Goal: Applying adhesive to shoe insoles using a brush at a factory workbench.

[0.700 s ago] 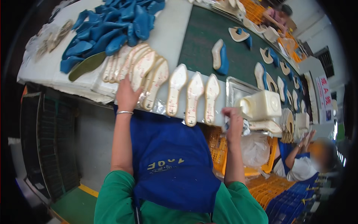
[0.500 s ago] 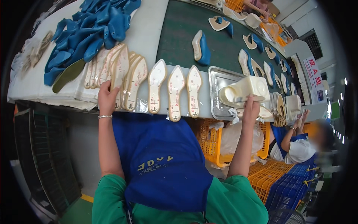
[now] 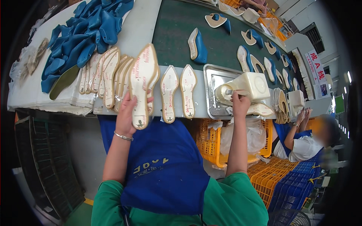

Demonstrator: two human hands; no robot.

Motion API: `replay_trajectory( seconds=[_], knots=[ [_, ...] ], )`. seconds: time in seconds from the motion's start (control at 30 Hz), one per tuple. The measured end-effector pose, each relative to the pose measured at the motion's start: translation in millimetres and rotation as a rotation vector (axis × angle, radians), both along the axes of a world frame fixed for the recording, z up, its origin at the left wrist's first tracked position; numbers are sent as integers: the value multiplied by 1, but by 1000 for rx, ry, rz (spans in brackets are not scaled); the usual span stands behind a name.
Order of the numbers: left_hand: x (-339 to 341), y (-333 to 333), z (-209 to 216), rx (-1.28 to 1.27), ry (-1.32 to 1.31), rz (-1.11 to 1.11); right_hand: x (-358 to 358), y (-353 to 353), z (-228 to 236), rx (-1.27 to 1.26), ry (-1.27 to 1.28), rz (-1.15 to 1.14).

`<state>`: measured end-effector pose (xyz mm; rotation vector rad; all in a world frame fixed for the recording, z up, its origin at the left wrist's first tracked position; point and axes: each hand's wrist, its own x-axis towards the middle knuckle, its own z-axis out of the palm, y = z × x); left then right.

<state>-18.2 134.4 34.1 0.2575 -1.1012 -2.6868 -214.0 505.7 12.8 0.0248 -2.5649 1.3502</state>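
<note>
My left hand (image 3: 126,115) grips a pale shoe insole (image 3: 142,83) with red printing and a tan edge, raised at the table's front edge. It partly covers another insole lying behind it. To its right, two more insoles (image 3: 169,94) lie side by side, toes pointing away. Overlapping insoles (image 3: 109,79) rest in a row to its left. My right hand (image 3: 240,104) is closed on a small brush (image 3: 229,91), its tip at the mouth of a cream plastic jug (image 3: 256,86). The jug lies on its side on a metal tray (image 3: 208,92).
Blue shoe lasts (image 3: 77,37) are heaped at the far left. A green conveyor belt (image 3: 169,37) carries lasts paired with insoles. Below the tray stands an orange crate (image 3: 211,145) holding a plastic bag. At the right, a co-worker (image 3: 298,145) sits beside stacked crates (image 3: 290,184).
My left hand has moved right from the overlapping insoles, lifting an insole over the row. My right hand has shifted left and lower, taking the brush to the jug's mouth.
</note>
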Motion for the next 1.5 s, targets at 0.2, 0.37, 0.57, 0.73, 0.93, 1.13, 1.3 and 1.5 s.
replay_trajectory(
  seconds=[0.2, 0.37, 0.57, 0.73, 0.93, 1.13, 1.3, 1.5],
  knots=[
    [-1, 42, -3, 136, -12, -214, 0, -5, -17, -105, 37, -39],
    [4, 56, -2, 165, -37, -262, 3, -13, -9, -104, 47, -60],
    [6, 62, -12, 173, -66, -303, 10, 3, -30, -430, 27, -125],
    [10, 60, -14, 158, -76, -310, 43, 1, -19, -501, 62, -160],
    [16, 62, -16, 105, -86, -303, 68, -40, 49, -711, 29, 122],
    [23, 60, -16, 34, -100, -329, 88, -113, 91, -360, 60, 748],
    [32, 52, -8, -92, -85, -390, 61, -139, 100, -18, 195, 943],
    [36, 47, -4, -82, -67, -391, 37, -135, 99, -2, 210, 777]
  ],
)
